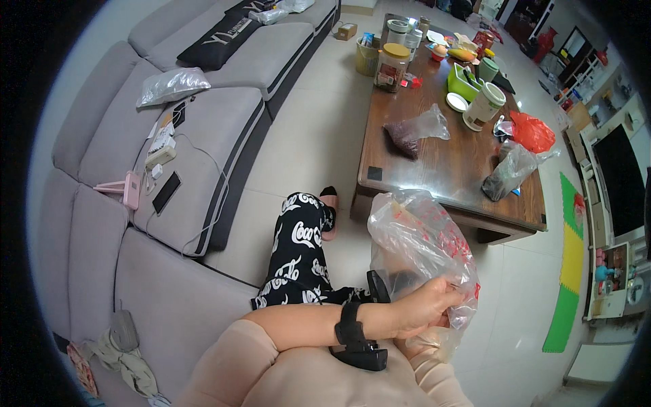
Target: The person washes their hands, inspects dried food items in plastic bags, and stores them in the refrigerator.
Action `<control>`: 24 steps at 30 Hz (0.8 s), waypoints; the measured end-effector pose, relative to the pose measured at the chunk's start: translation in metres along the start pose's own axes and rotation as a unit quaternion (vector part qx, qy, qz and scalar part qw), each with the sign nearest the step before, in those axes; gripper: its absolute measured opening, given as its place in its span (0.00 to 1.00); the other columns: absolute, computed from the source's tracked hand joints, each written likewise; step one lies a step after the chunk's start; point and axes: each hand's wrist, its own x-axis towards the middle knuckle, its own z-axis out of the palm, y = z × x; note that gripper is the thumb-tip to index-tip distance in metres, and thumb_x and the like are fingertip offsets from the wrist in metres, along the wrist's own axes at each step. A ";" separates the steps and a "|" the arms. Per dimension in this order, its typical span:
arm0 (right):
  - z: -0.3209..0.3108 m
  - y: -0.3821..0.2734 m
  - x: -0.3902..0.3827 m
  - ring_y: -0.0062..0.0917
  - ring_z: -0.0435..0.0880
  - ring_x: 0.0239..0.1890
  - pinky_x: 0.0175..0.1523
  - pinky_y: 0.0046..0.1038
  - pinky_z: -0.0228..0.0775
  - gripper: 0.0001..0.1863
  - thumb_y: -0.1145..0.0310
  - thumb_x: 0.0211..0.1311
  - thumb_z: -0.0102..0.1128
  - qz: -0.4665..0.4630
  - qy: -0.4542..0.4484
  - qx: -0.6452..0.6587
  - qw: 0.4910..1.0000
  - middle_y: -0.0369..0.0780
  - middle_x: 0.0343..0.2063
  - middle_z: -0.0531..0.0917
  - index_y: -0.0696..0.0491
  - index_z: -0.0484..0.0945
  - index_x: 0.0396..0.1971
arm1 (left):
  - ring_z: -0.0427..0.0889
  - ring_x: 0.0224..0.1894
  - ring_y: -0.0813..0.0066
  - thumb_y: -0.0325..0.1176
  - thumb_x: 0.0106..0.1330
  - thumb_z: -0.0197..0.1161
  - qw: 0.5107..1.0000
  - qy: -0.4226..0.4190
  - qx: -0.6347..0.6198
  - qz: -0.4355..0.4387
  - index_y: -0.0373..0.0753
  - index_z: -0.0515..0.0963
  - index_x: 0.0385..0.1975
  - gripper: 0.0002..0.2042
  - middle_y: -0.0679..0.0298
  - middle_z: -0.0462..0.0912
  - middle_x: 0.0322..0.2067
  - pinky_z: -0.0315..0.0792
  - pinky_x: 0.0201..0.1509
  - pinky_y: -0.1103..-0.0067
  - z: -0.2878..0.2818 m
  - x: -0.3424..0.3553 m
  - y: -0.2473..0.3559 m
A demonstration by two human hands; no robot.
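My left hand (431, 308) reaches across my body, a black strap on its wrist, and is closed on a clear plastic bag (420, 237) with red print. The bag hangs crumpled beside the table's near edge. My right hand (417, 342) is mostly hidden behind the left hand and the bag; its fingers cannot be made out. On the wooden table (434, 176) lie a bag of dark red grains (407, 139) and a bag with dark contents (502, 176). A red bag (532, 132) sits near a white-lidded jar (484, 106).
A grey sofa (169, 258) runs along the left, holding a phone (167, 192), cables, a pink stand (130, 192) and cushions. My patterned-trousered legs (295, 244) are below. Farther back on the table are jars and a green basket (459, 85). Foam mats (569, 258) and a television (620, 180) are right.
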 end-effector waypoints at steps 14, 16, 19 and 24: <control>-0.018 0.003 -0.002 0.28 0.73 0.47 0.54 0.29 0.64 0.20 0.66 0.53 0.59 0.016 0.018 -0.001 1.000 0.41 0.44 0.76 0.55 0.72 0.47 | 0.73 0.38 0.85 0.31 0.65 0.51 0.997 -0.010 0.070 -0.012 0.38 0.66 0.45 0.11 0.70 0.72 0.37 0.72 0.41 0.81 0.014 -0.010 0.024; -0.022 0.004 -0.002 0.28 0.73 0.47 0.54 0.29 0.63 0.20 0.66 0.53 0.59 0.018 0.023 -0.002 1.000 0.41 0.44 0.76 0.55 0.72 0.47 | 0.73 0.39 0.84 0.31 0.64 0.52 0.997 -0.018 0.074 0.002 0.37 0.67 0.45 0.12 0.69 0.73 0.38 0.73 0.41 0.81 0.011 -0.012 0.036; -0.030 0.005 -0.001 0.28 0.73 0.47 0.54 0.29 0.63 0.20 0.66 0.53 0.59 0.021 0.033 0.000 0.999 0.41 0.44 0.76 0.55 0.72 0.47 | 0.74 0.39 0.82 0.30 0.63 0.53 0.998 0.019 0.043 0.049 0.36 0.67 0.47 0.13 0.68 0.73 0.40 0.73 0.42 0.80 0.009 -0.018 0.056; -0.052 0.008 0.002 0.28 0.73 0.48 0.54 0.29 0.63 0.20 0.66 0.53 0.59 0.024 0.066 -0.006 0.998 0.41 0.44 0.76 0.55 0.72 0.47 | 0.77 0.38 0.78 0.28 0.62 0.52 0.989 0.050 0.054 0.126 0.35 0.69 0.47 0.13 0.64 0.76 0.38 0.74 0.43 0.78 -0.010 -0.011 0.091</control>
